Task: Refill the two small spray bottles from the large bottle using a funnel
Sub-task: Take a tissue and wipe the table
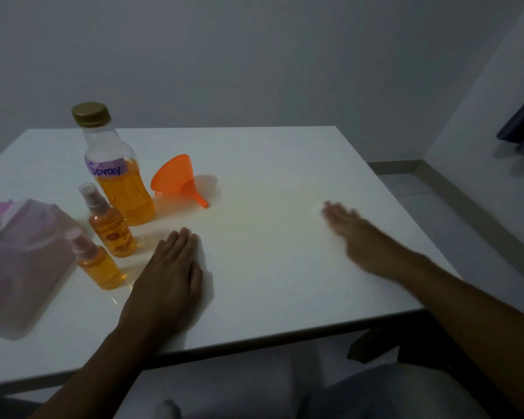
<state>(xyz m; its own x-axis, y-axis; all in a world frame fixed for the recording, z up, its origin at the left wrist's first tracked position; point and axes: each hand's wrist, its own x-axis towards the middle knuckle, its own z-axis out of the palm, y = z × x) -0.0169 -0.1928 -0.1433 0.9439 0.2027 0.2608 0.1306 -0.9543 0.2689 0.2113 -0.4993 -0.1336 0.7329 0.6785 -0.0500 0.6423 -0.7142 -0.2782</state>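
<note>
A large clear bottle with a gold cap and a purple "Spray" label stands at the left, about half full of orange liquid. An orange funnel lies on its side just right of it. Two small spray bottles with clear caps hold orange liquid: one in front of the large bottle, the other nearer me. My left hand lies flat on the white table, just right of the nearer small bottle, holding nothing. My right hand is blurred, flat and empty at the table's right.
A pink soft pack of tissues sits at the left, touching distance from the small bottles. The table's right and near edges drop to a tiled floor and my lap. A grey wall stands close behind the table.
</note>
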